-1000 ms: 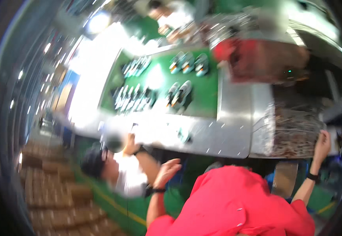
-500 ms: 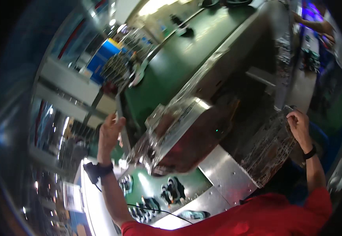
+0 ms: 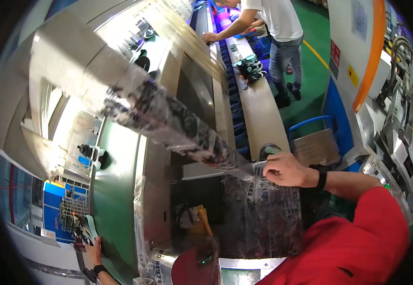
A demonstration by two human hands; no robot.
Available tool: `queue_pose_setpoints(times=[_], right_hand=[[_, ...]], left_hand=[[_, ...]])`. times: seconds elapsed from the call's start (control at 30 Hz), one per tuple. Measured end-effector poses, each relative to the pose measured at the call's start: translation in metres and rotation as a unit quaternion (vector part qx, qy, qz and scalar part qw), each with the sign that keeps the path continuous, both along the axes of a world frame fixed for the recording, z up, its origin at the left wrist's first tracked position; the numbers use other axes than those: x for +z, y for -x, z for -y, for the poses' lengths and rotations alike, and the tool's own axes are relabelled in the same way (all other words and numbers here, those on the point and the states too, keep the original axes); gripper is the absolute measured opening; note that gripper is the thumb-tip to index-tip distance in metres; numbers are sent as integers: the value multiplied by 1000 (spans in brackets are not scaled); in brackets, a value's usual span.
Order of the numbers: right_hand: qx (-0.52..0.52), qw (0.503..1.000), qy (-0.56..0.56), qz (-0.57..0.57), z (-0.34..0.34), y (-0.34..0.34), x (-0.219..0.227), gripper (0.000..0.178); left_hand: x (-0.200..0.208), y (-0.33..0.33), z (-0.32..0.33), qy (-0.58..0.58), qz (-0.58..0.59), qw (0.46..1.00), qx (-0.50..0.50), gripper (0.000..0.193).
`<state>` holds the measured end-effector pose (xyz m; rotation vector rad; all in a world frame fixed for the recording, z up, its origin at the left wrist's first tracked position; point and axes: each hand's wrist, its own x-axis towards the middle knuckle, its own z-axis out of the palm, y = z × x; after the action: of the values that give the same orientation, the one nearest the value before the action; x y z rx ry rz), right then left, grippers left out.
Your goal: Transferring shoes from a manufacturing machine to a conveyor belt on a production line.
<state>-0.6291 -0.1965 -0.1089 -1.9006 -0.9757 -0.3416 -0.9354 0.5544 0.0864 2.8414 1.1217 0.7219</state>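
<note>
At the lower left, my left hand has its fingers closed around the edge of a black, white and mint sneaker. The sneaker is beside the green conveyor belt, in front of a wire rack. My right hand is across from it, fingers curled in, at the end of a plastic-wrapped beam. Just behind its knuckles shows a dark, rounded object, partly covered by the hand. What the right fingers hold, if anything, is hidden.
Plastic-wrapped machine housing lies between my arms. A narrow pale ledge with several sneakers runs away beyond my right hand. A co-worker in a white shirt leans over the line. A blue chair stands at right.
The view has swung to the right, bringing the co-worker and ledge into fuller sight. My left hand, empty before, now grips the sneaker. My right hand remains by the wrapped beam's end.
</note>
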Motion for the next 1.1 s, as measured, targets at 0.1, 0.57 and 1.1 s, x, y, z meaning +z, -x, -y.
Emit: queue_pose_setpoints(times=[0.1,0.57,1.1], right_hand=[[-8,1000,-1,11,3,1,-1,10],[171,971,-135,-102,20,2,2,69],[270,950,107,-111,62,56,77,83]], left_hand=[[3,2,24,33,23,999,-29,72],[90,-35,541,-300,-202,918,-161,87],[-170,-91,632,102,99,964,-224,74]])
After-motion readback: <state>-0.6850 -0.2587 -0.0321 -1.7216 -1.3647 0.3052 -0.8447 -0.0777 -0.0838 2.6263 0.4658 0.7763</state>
